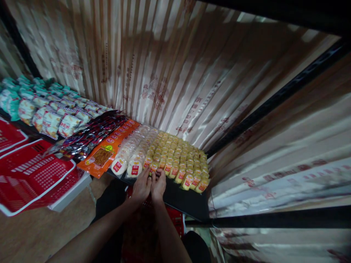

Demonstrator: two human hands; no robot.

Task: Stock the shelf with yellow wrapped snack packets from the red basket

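Rows of small yellow-wrapped snack packs (179, 157) with red labels stand close together on a black shelf (186, 201). At the front edge of these rows, my left hand (142, 185) and my right hand (158, 182) are side by side, almost touching. The fingers of both hands are bent against the front packs at the left of the block. What lies between the fingertips is too small and dim to make out. Just left of my hands are two rows of round white packs (135, 168) in clear wrap with red labels.
Left along the shelf lie an orange snack bag (106, 151), dark shiny packets (93, 133) and white-and-teal bags (51, 118). A red basket (41, 175) stands at the left below. Pleated printed sheeting (164, 73) hangs behind, with a black post (274, 102) at right.
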